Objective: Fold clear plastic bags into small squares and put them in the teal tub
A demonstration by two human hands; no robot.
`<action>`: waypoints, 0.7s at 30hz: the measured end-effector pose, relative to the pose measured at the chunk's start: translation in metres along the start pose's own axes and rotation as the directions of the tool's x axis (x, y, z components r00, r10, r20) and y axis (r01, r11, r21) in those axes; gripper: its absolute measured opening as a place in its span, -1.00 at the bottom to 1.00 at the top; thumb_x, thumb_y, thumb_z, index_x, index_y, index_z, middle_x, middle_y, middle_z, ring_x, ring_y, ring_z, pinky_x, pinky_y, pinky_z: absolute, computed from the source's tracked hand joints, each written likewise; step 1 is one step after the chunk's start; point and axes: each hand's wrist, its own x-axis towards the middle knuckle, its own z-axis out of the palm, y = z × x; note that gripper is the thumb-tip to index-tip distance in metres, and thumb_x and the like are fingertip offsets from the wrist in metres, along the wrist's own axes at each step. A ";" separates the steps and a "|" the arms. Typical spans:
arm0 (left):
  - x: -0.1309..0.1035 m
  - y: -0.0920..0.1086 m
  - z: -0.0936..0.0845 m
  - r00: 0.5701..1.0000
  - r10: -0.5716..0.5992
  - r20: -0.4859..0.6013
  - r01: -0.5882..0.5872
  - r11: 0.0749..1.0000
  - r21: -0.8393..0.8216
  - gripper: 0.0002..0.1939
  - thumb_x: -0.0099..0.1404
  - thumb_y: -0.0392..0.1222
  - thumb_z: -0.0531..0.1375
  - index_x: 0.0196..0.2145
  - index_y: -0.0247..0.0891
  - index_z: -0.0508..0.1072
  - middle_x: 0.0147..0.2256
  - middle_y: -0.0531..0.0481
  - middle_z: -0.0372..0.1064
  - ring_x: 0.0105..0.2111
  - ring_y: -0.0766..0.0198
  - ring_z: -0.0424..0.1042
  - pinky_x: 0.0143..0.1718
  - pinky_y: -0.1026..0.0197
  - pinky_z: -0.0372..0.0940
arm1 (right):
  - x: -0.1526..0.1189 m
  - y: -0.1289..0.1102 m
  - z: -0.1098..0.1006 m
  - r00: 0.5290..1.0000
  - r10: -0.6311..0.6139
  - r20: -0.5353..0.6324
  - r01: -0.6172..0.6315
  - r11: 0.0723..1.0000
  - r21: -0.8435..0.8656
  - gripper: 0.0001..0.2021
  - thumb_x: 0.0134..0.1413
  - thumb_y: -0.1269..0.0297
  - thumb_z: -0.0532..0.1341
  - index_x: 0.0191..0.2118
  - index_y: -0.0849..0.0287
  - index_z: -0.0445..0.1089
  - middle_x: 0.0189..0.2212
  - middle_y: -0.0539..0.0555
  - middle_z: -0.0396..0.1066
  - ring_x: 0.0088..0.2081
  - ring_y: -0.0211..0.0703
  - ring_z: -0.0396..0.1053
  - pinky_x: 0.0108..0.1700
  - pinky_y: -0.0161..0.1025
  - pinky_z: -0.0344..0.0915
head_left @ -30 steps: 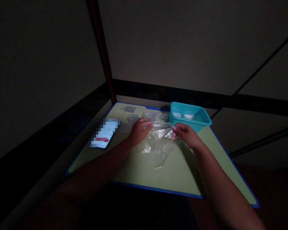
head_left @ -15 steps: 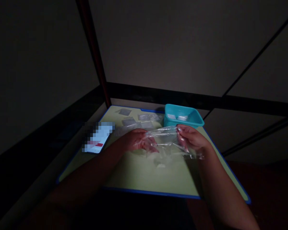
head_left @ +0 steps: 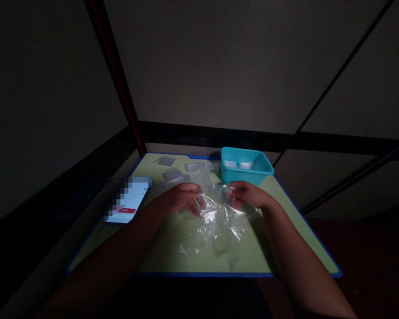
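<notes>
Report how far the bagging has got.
Done: a few small packets lie in the teal bin. In hand: left hand and right hand hold a clear bag above the mat. Left: flat packets behind the hands.

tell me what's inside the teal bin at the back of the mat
Inside the teal bin, two or three small pale packets show near the far wall. The bin's near wall hides the rest of its floor, and the dim light blurs what the packets are.

One head-worn camera looks forward and down, close over the green table [head_left: 199, 261]
</notes>
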 end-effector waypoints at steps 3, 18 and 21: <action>0.008 -0.004 0.002 0.991 -0.011 -0.134 0.046 0.965 0.260 -0.68 0.08 0.07 0.21 -0.48 -0.27 0.34 -0.55 -0.05 0.43 -0.66 0.24 0.41 -0.62 0.22 0.27 | 0.003 0.004 0.000 0.992 0.129 -0.007 -0.127 0.963 -0.238 -0.71 0.17 0.20 0.03 -0.53 0.18 0.25 -0.62 0.03 0.40 -0.58 -0.23 0.37 -0.46 -0.29 0.30; 0.004 -0.011 0.015 0.696 0.656 -0.291 -0.058 0.456 0.888 -0.75 0.17 -0.21 0.16 -0.17 -0.27 0.41 -0.19 -0.15 0.35 -0.14 0.07 0.34 -0.06 0.05 0.25 | 0.013 0.008 0.004 0.939 0.218 -0.264 -0.339 0.696 -0.632 -0.70 0.20 0.26 0.07 -0.21 0.33 0.49 -0.21 0.39 0.50 -0.21 0.05 0.47 -0.30 -0.25 0.23; -0.001 -0.014 0.029 0.718 0.695 -0.044 -0.191 0.258 0.947 -0.61 0.21 -0.13 0.18 -0.02 -0.32 0.38 -0.01 -0.24 0.30 0.05 0.01 0.25 0.10 0.00 0.15 | 0.011 0.002 0.008 0.952 0.207 -0.227 -0.307 0.698 -0.647 -0.70 0.22 0.25 0.06 -0.23 0.31 0.50 -0.25 0.34 0.52 -0.27 -0.01 0.48 -0.32 -0.27 0.22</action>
